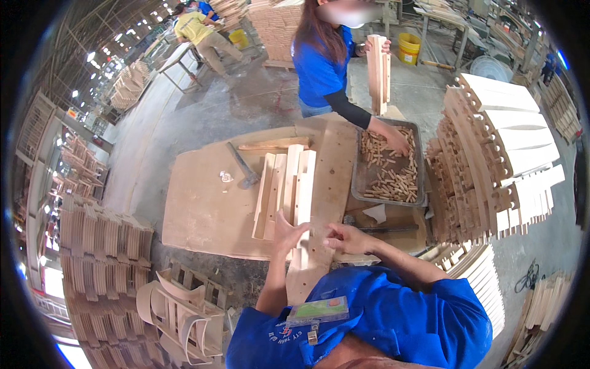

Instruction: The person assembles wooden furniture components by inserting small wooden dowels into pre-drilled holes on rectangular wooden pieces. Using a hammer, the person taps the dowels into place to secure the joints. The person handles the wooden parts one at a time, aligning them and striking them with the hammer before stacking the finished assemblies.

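Concrete floor [178, 117] surrounds a cardboard-covered table [196, 209]; beside it, a stack of wooden parts [473, 160] could topple if bumped; the metal tray [355, 184] could spill if knocked; wooden rails [304, 184], side by side mid-table, might splay if pushed unevenly; left hand [289, 234] spread against them, grip uncertain; right hand [350, 238] curled nearby, contents hidden; dowels [396, 184] could scatter from a jolted tray.
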Demonstrator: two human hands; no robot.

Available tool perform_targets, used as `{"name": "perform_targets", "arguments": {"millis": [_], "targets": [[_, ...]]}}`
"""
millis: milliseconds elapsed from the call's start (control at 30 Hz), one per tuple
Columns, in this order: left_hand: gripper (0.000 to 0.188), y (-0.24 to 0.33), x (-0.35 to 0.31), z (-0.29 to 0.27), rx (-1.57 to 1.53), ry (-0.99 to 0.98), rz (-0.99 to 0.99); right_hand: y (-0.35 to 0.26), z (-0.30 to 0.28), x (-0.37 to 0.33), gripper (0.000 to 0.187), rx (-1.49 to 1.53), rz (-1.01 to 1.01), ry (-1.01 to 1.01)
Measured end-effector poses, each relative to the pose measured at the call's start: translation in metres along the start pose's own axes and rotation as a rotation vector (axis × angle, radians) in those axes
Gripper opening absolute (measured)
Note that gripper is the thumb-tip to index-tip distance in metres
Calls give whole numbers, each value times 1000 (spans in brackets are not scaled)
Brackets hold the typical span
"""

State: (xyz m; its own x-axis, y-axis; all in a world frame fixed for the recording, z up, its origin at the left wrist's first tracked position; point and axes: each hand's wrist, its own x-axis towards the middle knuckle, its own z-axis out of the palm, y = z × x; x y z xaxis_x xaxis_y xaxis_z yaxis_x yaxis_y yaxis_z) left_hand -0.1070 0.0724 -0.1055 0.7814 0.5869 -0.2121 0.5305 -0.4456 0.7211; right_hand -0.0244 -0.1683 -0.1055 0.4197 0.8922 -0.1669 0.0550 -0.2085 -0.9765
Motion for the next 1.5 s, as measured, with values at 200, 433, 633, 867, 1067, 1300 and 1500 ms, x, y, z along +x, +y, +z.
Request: {"name": "perform_targets", "arguments": {"millis": [200, 433, 633, 867, 1067, 1300, 1500], "targets": [[91, 61, -45, 4, -68, 173, 265, -60, 4, 36, 57, 478, 57, 188], [83, 68, -42, 0, -651, -119, 366, -67, -10, 31, 60, 512, -56, 316], [55, 53, -28, 9, -1073, -213, 240, -81, -21, 26, 53, 515, -108, 442], [46, 55, -31, 2, -1295, -366, 89, -71, -26, 35, 41, 204, -297, 617], [47, 57, -36, 9, -1338, -382, 89, -80, -22, 35, 37, 114, -318, 616], [44, 55, -34, 7, -1253, -258, 200, -87, -30, 28, 39, 143, -344, 483], [46, 67, -31, -23, -1340, -372, 212, -85, -58, 26, 48, -109, -463, 641]]}}
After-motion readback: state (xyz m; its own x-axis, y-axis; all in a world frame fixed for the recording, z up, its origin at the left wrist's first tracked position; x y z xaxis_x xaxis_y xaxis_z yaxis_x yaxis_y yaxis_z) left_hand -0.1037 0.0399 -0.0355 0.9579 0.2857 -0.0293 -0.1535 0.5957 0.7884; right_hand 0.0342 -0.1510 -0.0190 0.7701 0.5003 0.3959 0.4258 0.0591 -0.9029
